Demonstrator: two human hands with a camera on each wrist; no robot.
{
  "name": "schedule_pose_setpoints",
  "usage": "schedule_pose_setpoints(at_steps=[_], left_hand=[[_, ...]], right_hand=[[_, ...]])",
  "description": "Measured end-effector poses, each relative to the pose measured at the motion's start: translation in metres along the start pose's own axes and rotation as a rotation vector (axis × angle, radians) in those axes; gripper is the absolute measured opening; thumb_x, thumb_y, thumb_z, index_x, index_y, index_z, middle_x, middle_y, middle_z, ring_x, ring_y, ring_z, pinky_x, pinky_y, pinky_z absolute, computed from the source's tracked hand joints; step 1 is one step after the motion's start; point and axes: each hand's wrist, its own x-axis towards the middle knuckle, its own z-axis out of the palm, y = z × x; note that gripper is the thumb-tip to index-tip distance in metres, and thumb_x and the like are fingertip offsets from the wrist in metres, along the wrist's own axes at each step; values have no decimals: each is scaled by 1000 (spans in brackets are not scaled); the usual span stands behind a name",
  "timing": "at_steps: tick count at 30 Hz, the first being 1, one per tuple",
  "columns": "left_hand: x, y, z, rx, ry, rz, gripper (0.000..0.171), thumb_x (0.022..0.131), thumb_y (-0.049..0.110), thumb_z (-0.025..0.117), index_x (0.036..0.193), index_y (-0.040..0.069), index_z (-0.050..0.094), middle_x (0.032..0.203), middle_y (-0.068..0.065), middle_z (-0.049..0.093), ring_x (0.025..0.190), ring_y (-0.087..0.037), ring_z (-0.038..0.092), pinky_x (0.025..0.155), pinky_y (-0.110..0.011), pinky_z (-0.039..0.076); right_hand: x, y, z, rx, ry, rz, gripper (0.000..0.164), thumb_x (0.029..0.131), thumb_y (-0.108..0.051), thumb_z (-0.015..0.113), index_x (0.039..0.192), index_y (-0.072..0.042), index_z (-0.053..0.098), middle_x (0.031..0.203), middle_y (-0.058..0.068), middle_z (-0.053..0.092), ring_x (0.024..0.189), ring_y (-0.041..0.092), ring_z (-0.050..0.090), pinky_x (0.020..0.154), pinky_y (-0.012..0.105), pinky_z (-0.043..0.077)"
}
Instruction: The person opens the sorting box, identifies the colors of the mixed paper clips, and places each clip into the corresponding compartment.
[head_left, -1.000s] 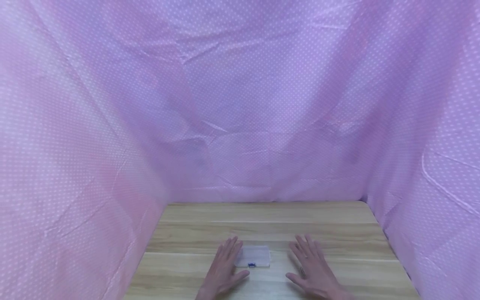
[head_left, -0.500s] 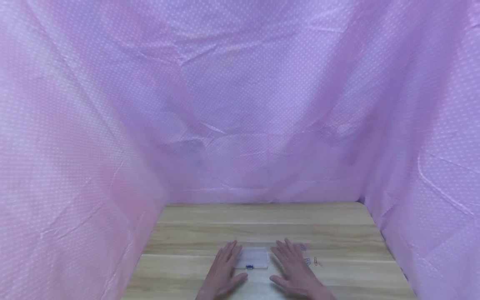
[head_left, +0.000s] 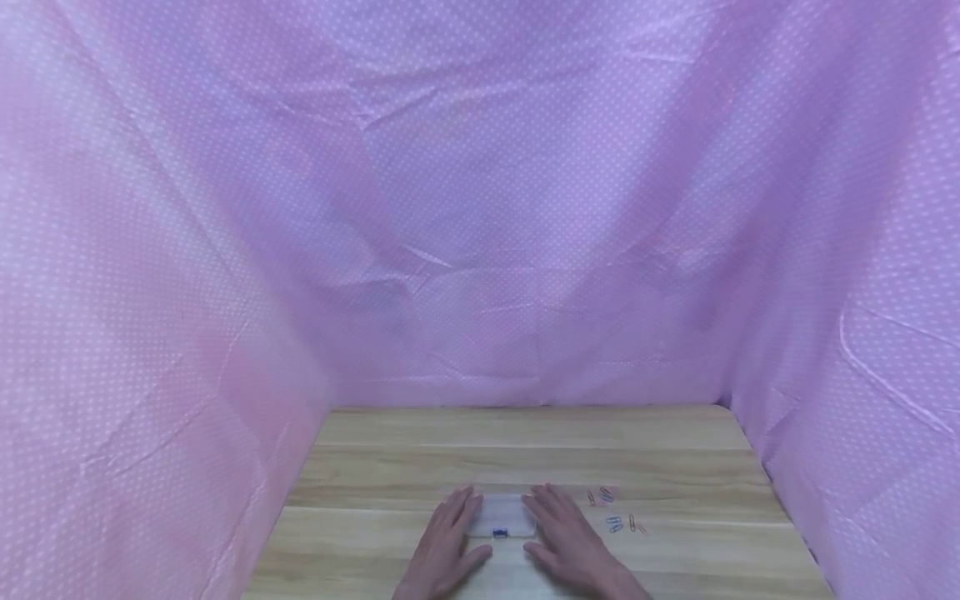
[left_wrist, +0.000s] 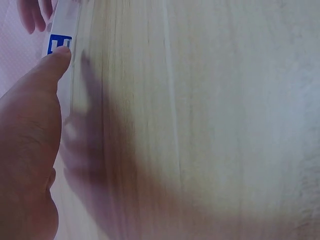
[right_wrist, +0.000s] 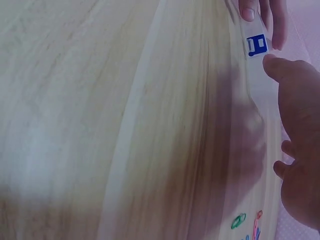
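A clear, flat plastic box (head_left: 501, 515) with a blue latch (head_left: 500, 533) on its near side lies closed on the table. My left hand (head_left: 441, 542) is at the box's left end, fingers extended and thumb spread towards the latch. At the right end is my right hand (head_left: 567, 537), its fingers likewise extended over the box's edge. From the head view I cannot tell how firmly either hand touches it. Several coloured paper clips (head_left: 615, 524) lie to the right of my right hand; the right wrist view shows a green paper clip (right_wrist: 239, 221) among them.
The wood-grain table (head_left: 525, 425) has a rounded far right corner. Pink dotted cloth (head_left: 480, 208) hangs behind it and along both sides. Bare tabletop stretches behind the hands and to both sides of them.
My right hand has moved left to the box's right end, exposing the paper clips that it covered. My left hand stays almost where it was, and the box has barely shifted in view.
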Motion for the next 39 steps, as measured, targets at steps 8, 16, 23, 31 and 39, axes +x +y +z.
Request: schedule_pose_setpoints(at_steps=[8,16,23,31,39], left_hand=[[0,2,2,-33,18,-7,77,100,43,84,164,11,57,172,-17,56,156,-40,57,129,-65,49],[-3,4,9,-64,72,-43,61,101,27,84,157,14,64,168,-12,60,150,-38,62,124,-61,56],[-5,4,11,-101,61,-59,60,103,25,81,160,16,62,170,-11,59,152,-37,61,125,-62,54],[-5,5,7,-185,-5,-129,58,109,30,75,164,20,58,175,-9,54,155,-39,57,127,-65,51],[-6,7,5,-231,1,-140,55,111,34,71,163,19,59,173,-12,55,154,-42,57,125,-68,51]], right_hand=[[6,-2,5,50,-35,33,63,103,-37,80,158,-11,63,170,18,57,157,42,55,128,67,52],[8,-2,10,35,-21,60,54,101,-34,83,150,-14,70,165,14,62,151,35,63,124,62,57],[7,0,11,47,23,52,53,97,-32,87,145,-15,73,161,14,66,144,35,68,119,61,61],[10,1,9,134,-4,72,48,102,-30,83,146,-13,73,161,15,67,143,35,69,118,62,61],[13,-1,2,198,-46,91,46,104,-27,80,145,-7,73,160,21,67,143,39,70,119,65,60]])
